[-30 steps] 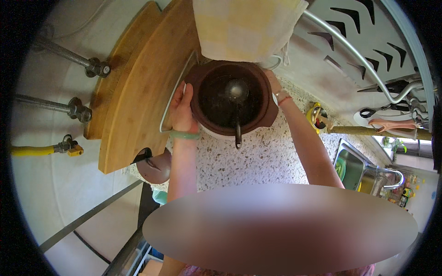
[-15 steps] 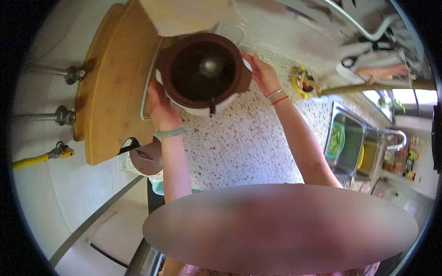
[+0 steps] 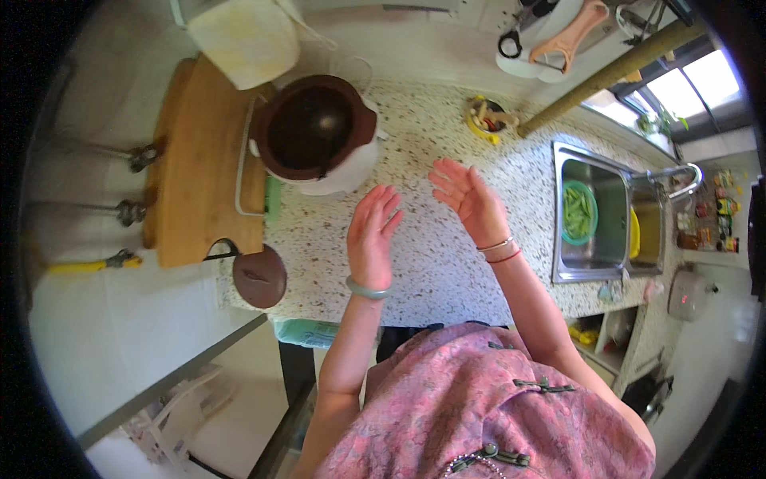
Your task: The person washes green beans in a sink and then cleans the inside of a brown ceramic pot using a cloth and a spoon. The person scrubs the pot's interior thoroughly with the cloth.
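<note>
Cooker (image 3: pixel 349 169): on the far left of the speckled surface (image 3: pixel 447 275), just beyond my left hand (image 3: pixel 372 239) and farther off from my right hand (image 3: pixel 472 199); neither touches it
Cooker's look: round white body, brown inner pot, dark inside, ladle (image 3: pixel 325 122) in it
My hands: both unclosed, fingers loosely spread

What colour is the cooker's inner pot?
The pot is dark brown, clearest in the head view.

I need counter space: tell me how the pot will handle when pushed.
The pot is probably heavy: it looks thick-walled. It should slide rather than roll, standing upright on a wide white base. The ladle inside may shift, since nothing visible holds it.
</note>
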`<state>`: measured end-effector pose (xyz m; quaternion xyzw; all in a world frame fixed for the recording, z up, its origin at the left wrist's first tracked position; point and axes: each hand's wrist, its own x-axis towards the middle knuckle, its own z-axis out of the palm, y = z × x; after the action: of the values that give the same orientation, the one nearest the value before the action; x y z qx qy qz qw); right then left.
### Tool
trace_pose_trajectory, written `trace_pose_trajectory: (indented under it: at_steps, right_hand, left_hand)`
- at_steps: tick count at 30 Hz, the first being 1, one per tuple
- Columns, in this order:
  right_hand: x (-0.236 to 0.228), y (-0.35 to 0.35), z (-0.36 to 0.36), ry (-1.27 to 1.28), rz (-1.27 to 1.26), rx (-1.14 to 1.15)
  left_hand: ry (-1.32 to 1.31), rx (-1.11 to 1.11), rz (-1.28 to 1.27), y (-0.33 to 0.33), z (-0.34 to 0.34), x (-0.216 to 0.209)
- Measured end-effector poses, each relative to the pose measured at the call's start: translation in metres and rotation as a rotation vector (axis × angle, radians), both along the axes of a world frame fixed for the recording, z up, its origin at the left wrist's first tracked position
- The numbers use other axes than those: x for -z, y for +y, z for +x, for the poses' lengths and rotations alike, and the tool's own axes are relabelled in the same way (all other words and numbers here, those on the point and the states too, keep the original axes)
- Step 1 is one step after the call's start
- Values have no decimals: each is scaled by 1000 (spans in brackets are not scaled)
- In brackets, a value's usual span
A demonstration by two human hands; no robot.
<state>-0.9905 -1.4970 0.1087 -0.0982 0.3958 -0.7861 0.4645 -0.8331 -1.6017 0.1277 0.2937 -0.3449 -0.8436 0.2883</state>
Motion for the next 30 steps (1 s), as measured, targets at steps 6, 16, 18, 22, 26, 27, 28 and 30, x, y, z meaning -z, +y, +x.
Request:
trace_pose_trajectory:
  at_steps: [6,16,18,22,26,27,28,30]
  right_hand:
    - [-114,-80,7,209,-339,-67]
    - [-174,-200,6,274,-395,-126]
    - [-179,-199,9,330,-318,-158]
    - [-180,-165,4,436,-120,-180]
    - [-154,-91,1,513,6,-139]
    - [-139,-70,-2,567,52,-96]
    - [-126,-47,-4,625,109,-79]
    - [-100,-1,-3,732,232,-46]
  left_hand:
    - [239,-218,-355,-41,-22,-96]
    - [-36,-498,-530,-221,-47,-158]
    - [-57,-387,-612,-225,-40,-157]
    - [7,-75,-536,-167,-23,-170]
    - [81,81,-342,-94,-7,-149]
    - [26,91,-420,-77,-6,-138]
    - [19,111,-406,-64,-6,-119]
    - [-21,203,-322,-35,-8,-80]
